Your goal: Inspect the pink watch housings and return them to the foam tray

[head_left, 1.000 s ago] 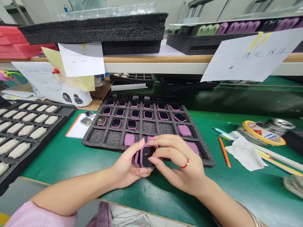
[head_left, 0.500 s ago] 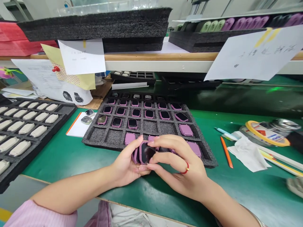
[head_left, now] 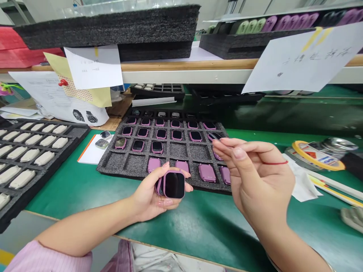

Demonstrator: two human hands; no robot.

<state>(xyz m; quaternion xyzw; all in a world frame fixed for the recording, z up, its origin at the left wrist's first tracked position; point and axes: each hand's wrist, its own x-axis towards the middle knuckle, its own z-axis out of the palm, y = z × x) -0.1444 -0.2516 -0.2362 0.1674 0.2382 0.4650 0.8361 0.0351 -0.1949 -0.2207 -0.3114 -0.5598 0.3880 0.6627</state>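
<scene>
My left hand (head_left: 149,196) is closed round a small stack of purple smartwatches; the front smartwatch (head_left: 174,185) faces me with its black screen. At least one more purple edge shows behind it. To the right, my right hand (head_left: 259,181) is raised above the foam tray's right side, its thumb and fingertips pinched together. Whether a thin dark sliver at the fingertips is held, or belongs to a watch behind, I cannot tell. The grey foam tray (head_left: 136,163) holds purple watches, most screen up; a purple case (head_left: 207,172) in the front row lies back up.
A second foam tray (head_left: 78,132) of pale watch cases stands at the left. Two loose watch pieces lie on a white pad (head_left: 90,153). Tissue (head_left: 303,181), pens and a yellow-rimmed round container (head_left: 314,156) lie right. A shelf (head_left: 181,76) crosses above the green table.
My right hand has left the front smartwatch and moved right and upward, fingertips pinched. My left hand keeps hold of the stack, its screen now uncovered.
</scene>
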